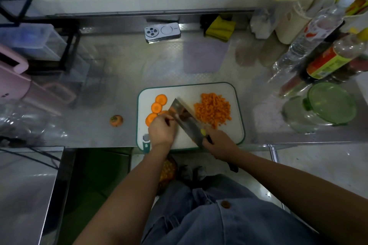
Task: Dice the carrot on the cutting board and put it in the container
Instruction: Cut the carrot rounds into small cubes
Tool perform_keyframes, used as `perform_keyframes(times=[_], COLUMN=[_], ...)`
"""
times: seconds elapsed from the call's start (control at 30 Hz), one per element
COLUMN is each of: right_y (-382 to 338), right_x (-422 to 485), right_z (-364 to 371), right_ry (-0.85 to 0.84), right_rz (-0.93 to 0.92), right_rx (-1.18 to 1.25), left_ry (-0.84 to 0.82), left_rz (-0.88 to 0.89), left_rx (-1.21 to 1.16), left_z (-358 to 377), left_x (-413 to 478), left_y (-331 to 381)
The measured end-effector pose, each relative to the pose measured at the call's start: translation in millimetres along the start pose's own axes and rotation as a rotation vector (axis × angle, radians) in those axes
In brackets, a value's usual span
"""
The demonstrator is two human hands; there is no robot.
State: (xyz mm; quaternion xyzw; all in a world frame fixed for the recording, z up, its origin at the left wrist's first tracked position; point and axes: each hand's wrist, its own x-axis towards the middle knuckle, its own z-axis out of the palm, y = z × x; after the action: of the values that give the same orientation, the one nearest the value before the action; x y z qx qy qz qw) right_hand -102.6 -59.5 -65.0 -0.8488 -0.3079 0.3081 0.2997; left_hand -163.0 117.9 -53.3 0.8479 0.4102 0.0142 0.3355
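White cutting board [189, 89] lies at the counter edge. Green-lidded container [326, 105] stands apart on the right. Cleaver [185, 117]: handle clenched in right hand [218, 144]. Diced carrot [213, 109] is heaped on the board (right half). Left hand [162, 130], fingers curled, pins carrot slices [157, 107] beside the blade.

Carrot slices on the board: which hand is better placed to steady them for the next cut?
Left: the left hand holds the carrot slices, while the right hand grips the cleaver.

Tabletop [111, 77]: shiny patterned metal. Cutting board [185, 90]: matt white plastic. Cleaver blade [184, 115]: mirror-glossy steel.
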Motion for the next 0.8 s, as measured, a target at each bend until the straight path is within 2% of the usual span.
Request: perform_keyframes(times=[0.17, 0.4, 0.5, 0.63, 0.8], right_y=[4, -5, -5, 2, -1], right_x=[7, 7, 6, 2, -5], right_z=[-15, -41, -51, -56, -59], right_ry=[0.172, 0.275, 0.339, 0.341, 0.321], right_rz=[0.087, 0.189, 0.234, 0.3, 0.293], right_rx=[0.047, 0.394, 0.469, 0.504, 0.542], left_ry=[-0.05, -0.133, -0.195, -0.213, -0.192], left_rz=[0.04, 0.136, 0.171, 0.192, 0.177], left_rx=[0.048, 0.1, 0.166, 0.243, 0.348], left_z=[4, 15, 25, 42, 52], left_x=[-5, -1, 0, 5, 12], left_y=[8, 25, 39, 51, 59])
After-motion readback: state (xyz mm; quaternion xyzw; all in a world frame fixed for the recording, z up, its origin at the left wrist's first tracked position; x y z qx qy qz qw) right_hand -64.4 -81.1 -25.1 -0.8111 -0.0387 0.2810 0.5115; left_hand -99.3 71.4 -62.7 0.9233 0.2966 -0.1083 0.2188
